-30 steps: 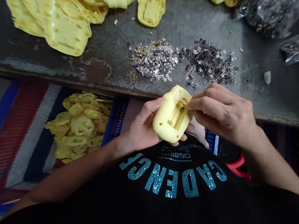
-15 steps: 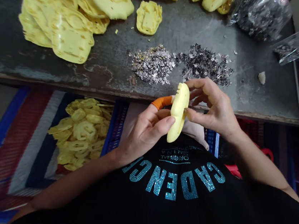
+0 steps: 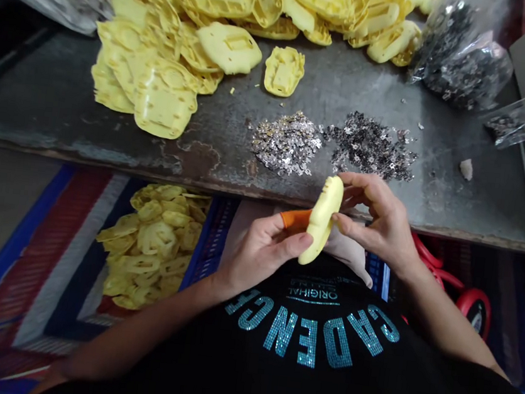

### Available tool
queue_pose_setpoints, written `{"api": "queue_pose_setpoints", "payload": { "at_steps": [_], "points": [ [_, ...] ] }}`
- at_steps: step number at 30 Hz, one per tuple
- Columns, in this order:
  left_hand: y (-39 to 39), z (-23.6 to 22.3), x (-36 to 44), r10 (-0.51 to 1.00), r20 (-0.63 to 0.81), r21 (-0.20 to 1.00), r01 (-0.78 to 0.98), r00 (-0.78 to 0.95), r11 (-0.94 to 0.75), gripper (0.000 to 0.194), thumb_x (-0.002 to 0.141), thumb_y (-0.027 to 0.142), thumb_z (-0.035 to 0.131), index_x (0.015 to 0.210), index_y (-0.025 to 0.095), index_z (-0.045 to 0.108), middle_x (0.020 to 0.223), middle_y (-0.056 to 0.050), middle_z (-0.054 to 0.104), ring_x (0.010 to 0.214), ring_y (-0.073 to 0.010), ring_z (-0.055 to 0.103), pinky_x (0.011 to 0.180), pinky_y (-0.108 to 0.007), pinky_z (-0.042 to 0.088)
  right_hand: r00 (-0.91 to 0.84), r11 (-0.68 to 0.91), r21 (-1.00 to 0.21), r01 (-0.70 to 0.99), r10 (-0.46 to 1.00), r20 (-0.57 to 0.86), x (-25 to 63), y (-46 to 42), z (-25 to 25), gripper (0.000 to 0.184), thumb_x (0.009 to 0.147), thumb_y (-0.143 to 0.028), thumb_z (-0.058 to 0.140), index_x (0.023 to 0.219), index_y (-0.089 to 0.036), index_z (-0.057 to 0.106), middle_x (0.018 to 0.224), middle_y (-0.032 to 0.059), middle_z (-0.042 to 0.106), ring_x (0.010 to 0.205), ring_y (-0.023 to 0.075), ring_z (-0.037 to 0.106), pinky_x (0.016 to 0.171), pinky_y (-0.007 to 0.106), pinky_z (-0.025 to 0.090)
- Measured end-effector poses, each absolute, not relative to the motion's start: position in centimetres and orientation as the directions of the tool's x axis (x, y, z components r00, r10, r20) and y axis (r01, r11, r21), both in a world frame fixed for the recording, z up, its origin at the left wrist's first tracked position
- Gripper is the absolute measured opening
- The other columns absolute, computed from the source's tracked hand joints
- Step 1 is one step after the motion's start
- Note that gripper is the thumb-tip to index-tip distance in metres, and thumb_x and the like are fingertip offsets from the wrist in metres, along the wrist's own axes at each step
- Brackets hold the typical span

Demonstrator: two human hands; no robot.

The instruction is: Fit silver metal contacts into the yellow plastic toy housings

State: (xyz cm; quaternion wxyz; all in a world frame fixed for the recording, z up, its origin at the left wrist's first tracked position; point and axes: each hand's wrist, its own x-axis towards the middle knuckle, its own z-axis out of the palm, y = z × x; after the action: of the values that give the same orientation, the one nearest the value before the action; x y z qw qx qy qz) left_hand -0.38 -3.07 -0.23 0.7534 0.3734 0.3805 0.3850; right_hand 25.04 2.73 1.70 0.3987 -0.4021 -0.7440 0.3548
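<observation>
A yellow plastic shell (image 3: 323, 220) is held on edge between my two hands, just in front of the bench. My left hand (image 3: 268, 248), an orange cot on its index finger, grips the shell's left side with the thumb near the lower end. From the right, my right hand (image 3: 378, 220) pinches the shell's upper part; whether it also holds a small piece is hidden. Just beyond my hands lie a pile of silvery metal clips (image 3: 287, 143) and a pile of darker metal clips (image 3: 375, 146). A single yellow part (image 3: 284, 72) lies behind them.
Heaped yellow shells (image 3: 166, 101) cover the bench's back and left. Clear bags of metal clips (image 3: 466, 75) stand at the back right, by a small whitish lump (image 3: 466, 169). Below the bench edge, a blue-rimmed striped crate (image 3: 43, 248) holds yellow parts (image 3: 155, 242).
The view has shifted, so the bench sits lower and more of the yellow heap shows. The shell leans slightly more to the right, with both hands still on it.
</observation>
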Motion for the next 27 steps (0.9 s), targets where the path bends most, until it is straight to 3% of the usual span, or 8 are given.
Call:
{"api": "queue_pose_setpoints", "payload": {
  "at_steps": [3, 6, 11, 16, 19, 21, 24, 27],
  "points": [
    [-2.3, 0.2, -1.7, 0.893, -0.255, 0.769, -0.483, 0.37, 0.42, 0.061, 0.091, 0.043, 0.092, 0.145, 0.032, 0.064, 0.127, -0.005, 0.087, 0.096, -0.0321, 0.088, 0.071, -0.035, 0.073, -0.416, 0.463, -0.796, 0.391, 0.86, 0.296, 24.6, 5.6, 1.8, 0.037, 0.101, -0.041, 0.081, 0.133, -0.024, 0.075, 0.121, 0.0073, 0.078, 0.099, 0.0205, 0.074, 0.088, 0.037, 0.061],
    [-1.7, 0.6, -3.7, 0.929, -0.261, 0.749, -0.552, 0.262, 0.366, 0.066, 0.092, 0.049, 0.088, 0.151, 0.035, 0.061, 0.132, -0.003, 0.086, 0.098, -0.0342, 0.088, 0.066, -0.033, 0.073, -0.441, 0.514, -0.527, 0.677, 0.856, 0.268, 23.2, 8.3, 1.4, 0.014, 0.105, -0.032, 0.071, 0.107, -0.024, 0.082, 0.101, 0.0072, 0.079, 0.101, 0.0263, 0.068, 0.096, 0.045, 0.052],
    [-1.3, 0.2, -5.9, 0.954, -0.278, 0.796, -0.529, 0.112, 0.294, 0.07, 0.086, 0.06, 0.093, 0.145, 0.029, 0.071, 0.13, -0.008, 0.087, 0.092, -0.0293, 0.088, 0.065, -0.03, 0.072, -0.523, 0.524, -0.123, 0.843, 0.851, 0.042, 19.5, 9.8, 1.7, 0.021, 0.109, -0.034, 0.065, 0.105, -0.02, 0.081, 0.108, 0.0116, 0.08, 0.111, 0.0333, 0.063, 0.104, 0.053, 0.044],
    [-1.5, 0.0, -5.8, 0.936, -0.319, 0.724, -0.6, 0.147, 0.341, 0.063, 0.087, 0.047, 0.094, 0.143, 0.032, 0.069, 0.133, -0.006, 0.085, 0.1, -0.0348, 0.088, 0.064, -0.034, 0.073, -0.506, 0.507, 0.014, 0.862, 0.862, -0.027, 17.7, 10.0, 2.7, 0.029, 0.112, -0.025, 0.05, 0.104, -0.018, 0.077, 0.107, 0.0144, 0.082, 0.109, 0.0344, 0.067, 0.104, 0.057, 0.046],
    [-1.4, 0.1, -5.6, 0.904, -0.305, 0.666, -0.611, 0.3, 0.428, 0.061, 0.093, 0.045, 0.089, 0.148, 0.032, 0.064, 0.133, -0.005, 0.085, 0.107, -0.0375, 0.088, 0.065, -0.033, 0.074, -0.482, 0.481, -0.117, 0.869, 0.876, 0.016, 18.2, 9.8, 3.2, 0.021, 0.104, -0.02, 0.057, 0.093, -0.019, 0.075, 0.098, 0.011, 0.082, 0.099, 0.0303, 0.069, 0.103, 0.055, 0.047],
    [-1.2, 0.1, -5.3, 0.859, -0.298, 0.603, -0.616, 0.416, 0.507, 0.062, 0.095, 0.046, 0.086, 0.15, 0.03, 0.061, 0.131, -0.006, 0.086, 0.11, -0.0394, 0.087, 0.065, -0.032, 0.074, -0.48, 0.468, -0.433, 0.771, 0.873, 0.089, 18.9, 9.2, 3.6, 0.013, 0.098, -0.021, 0.065, 0.087, -0.02, 0.071, 0.089, 0.0045, 0.08, 0.087, 0.0229, 0.069, 0.097, 0.047, 0.051],
    [-1.1, 0.0, -4.6, 0.786, -0.293, 0.51, -0.606, 0.545, 0.61, 0.07, 0.091, 0.047, 0.089, 0.151, 0.025, 0.06, 0.131, -0.012, 0.085, 0.111, -0.0441, 0.086, 0.06, -0.034, 0.075, -0.452, 0.391, -0.848, 0.359, 0.867, 0.209, 19.7, 7.6, 4.3, 0.013, 0.097, -0.029, 0.073, 0.086, -0.023, 0.069, 0.084, -0.002, 0.076, 0.077, 0.0153, 0.067, 0.08, 0.034, 0.053],
    [-1.2, 0.1, -3.7, 0.717, -0.31, 0.447, -0.569, 0.625, 0.69, 0.082, 0.089, 0.052, 0.089, 0.158, 0.022, 0.054, 0.132, -0.017, 0.083, 0.113, -0.048, 0.084, 0.059, -0.035, 0.075, -0.423, 0.371, -0.916, 0.155, 0.863, 0.278, 19.7, 5.8, 4.6, 0.013, 0.097, -0.032, 0.078, 0.088, -0.024, 0.073, 0.093, -0.0012, 0.079, 0.088, 0.0172, 0.072, 0.086, 0.036, 0.058]
  ]
}}
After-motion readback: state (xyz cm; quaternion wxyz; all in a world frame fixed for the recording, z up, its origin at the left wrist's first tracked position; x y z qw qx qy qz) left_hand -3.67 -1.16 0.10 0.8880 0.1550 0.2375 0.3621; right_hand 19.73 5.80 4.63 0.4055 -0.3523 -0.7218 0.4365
